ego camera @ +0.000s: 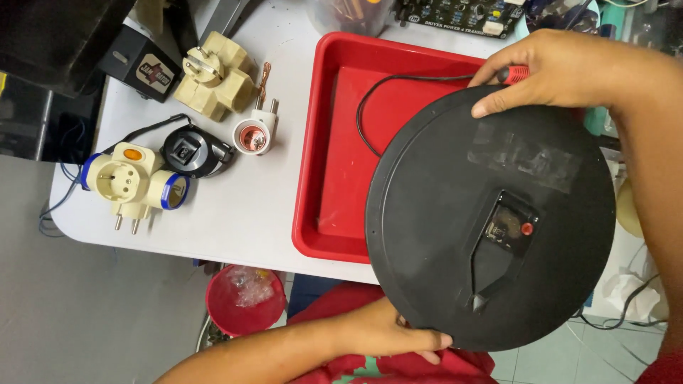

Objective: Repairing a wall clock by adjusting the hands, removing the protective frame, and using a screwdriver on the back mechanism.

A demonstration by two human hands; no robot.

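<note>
1. We grasp the black disc (491, 220), right of centre above the red tray (334, 163), its lower rim in our left hand (388, 331).
2. Our right hand (562, 71) clenches a red-handled tool (514, 74) at the upper rim.
3. Plug adapters (135, 181) lie on the bench (242, 206), left.

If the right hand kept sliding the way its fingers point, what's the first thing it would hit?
The right hand grips the top edge of the black round disc, fingers pointing left over the red tray. Straight on, it would likely cross the thin black wire first, then the tray's left wall; height is unclear.
</note>
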